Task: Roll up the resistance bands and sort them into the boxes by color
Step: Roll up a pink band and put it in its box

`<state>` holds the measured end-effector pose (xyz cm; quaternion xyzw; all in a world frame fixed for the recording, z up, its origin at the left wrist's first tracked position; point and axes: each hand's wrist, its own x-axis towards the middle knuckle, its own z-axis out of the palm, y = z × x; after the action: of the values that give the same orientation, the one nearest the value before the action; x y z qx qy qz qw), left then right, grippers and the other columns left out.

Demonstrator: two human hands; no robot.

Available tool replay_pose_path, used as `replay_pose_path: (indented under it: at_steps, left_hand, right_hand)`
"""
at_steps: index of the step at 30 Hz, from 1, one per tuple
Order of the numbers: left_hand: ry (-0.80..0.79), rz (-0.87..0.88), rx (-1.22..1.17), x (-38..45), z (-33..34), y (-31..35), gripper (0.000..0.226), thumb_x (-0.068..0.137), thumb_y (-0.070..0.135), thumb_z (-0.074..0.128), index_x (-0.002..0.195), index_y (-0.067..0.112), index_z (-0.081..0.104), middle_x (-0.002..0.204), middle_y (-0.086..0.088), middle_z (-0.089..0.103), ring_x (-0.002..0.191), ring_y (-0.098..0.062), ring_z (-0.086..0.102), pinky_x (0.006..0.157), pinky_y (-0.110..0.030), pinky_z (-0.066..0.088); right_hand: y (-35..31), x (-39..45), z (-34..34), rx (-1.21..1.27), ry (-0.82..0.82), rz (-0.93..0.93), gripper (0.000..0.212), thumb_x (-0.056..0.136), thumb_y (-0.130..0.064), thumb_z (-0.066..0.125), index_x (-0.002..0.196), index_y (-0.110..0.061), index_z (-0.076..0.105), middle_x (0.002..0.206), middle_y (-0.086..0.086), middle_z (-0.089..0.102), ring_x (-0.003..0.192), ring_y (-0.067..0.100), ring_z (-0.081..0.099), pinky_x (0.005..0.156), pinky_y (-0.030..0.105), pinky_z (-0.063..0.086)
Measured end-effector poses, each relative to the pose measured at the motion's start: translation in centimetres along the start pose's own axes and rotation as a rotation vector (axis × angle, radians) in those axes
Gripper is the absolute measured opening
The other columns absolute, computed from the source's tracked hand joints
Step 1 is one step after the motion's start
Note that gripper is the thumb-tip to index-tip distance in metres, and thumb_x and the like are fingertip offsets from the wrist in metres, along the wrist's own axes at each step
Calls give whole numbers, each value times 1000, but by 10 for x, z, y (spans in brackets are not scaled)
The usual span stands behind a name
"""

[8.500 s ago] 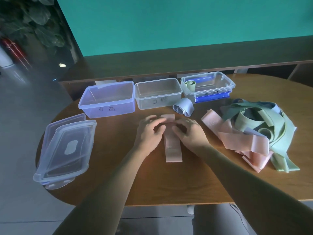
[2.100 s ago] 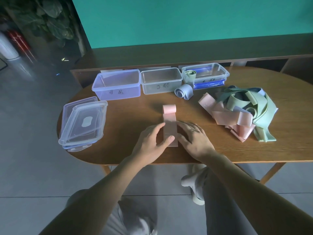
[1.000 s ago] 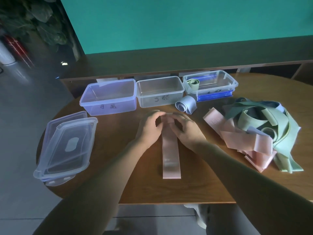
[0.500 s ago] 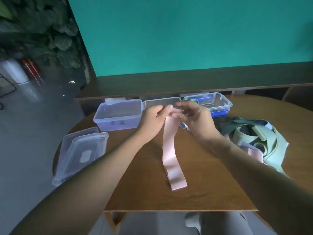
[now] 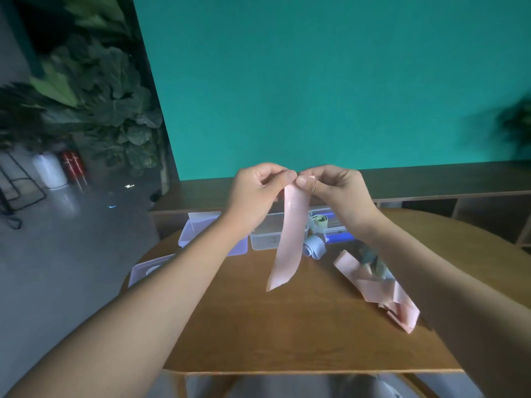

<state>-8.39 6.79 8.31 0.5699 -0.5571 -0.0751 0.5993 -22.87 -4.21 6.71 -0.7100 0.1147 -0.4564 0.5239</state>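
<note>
A pink resistance band (image 5: 288, 239) hangs unrolled in the air above the wooden table (image 5: 287, 326). My left hand (image 5: 258, 191) and my right hand (image 5: 336, 191) both pinch its top end between thumb and fingers. Behind it stand three clear boxes: a left box (image 5: 191, 234), a middle box (image 5: 264, 239) and a right box (image 5: 339, 225) holding a rolled green band (image 5: 319, 223). A rolled blue band (image 5: 314, 246) lies on the table in front of the boxes. Loose pink bands (image 5: 379, 288) lie at the right, partly hidden by my right forearm.
Clear box lids (image 5: 146, 270) lie at the table's left edge, mostly hidden by my left forearm. A dark low shelf (image 5: 431, 179) runs behind the table under a teal wall. Plants (image 5: 94, 104) stand at the far left.
Both hands have lifted the pink band's end higher off the table, so the whole band now hangs free. The camera has tilted upward.
</note>
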Motion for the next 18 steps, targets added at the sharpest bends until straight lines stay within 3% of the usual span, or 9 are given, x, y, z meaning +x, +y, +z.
replay_pose_path:
  at_steps: [3,5,7,10,13,16,18]
  left_hand:
    - [18,40,48,5,-3,16,15,96,22,68,93,8,76,82,-7,74,61,-8,57,61,-28,47]
    - [31,54,51,7,-6,24,14,96,22,68,91,11,76,75,5,72,58,-2,57,59,-23,45]
    - [44,58,51,9,-7,26,13,96,21,68,91,11,75,69,14,69,54,6,54,59,-14,40]
    - [46,35,53,10,-7,19,15,96,22,68,91,11,75,67,13,69,54,2,55,57,-15,41]
    - [33,-17,48,9,-1,-4,15,96,22,69,91,11,76,71,4,72,58,-6,59,52,-21,44]
    - [12,-83,79,-1,15,-42,14,96,21,68,91,11,76,74,-5,74,61,-12,65,47,-22,46]
    - [-13,-128,124,-8,26,-76,14,96,22,68,88,12,76,72,-4,73,63,-15,68,48,-20,46]
  right_hand:
    - [-19,0,-2,6,-18,-5,15,90,-10,73,94,5,73,95,20,75,84,23,71,86,40,61]
    - [-27,1,-1,-12,-15,-25,8,90,-12,74,88,-5,75,93,14,77,85,21,72,85,37,60]
    - [-31,3,0,-18,-16,-33,8,89,-15,75,86,-9,76,93,13,77,88,31,72,87,44,60]
    - [-26,6,1,-19,-15,-4,15,87,-17,77,90,-2,75,95,19,76,92,42,70,91,52,56]
    - [-7,6,-1,-12,-19,50,16,87,-10,76,92,5,73,92,16,77,81,25,72,79,38,62]
    - [29,0,-5,-78,-15,133,12,87,-5,75,90,6,73,71,-4,74,60,4,64,58,14,49]
    - [63,-3,-8,-146,-17,220,10,85,-12,79,83,-3,75,64,-8,71,54,2,58,55,13,43]
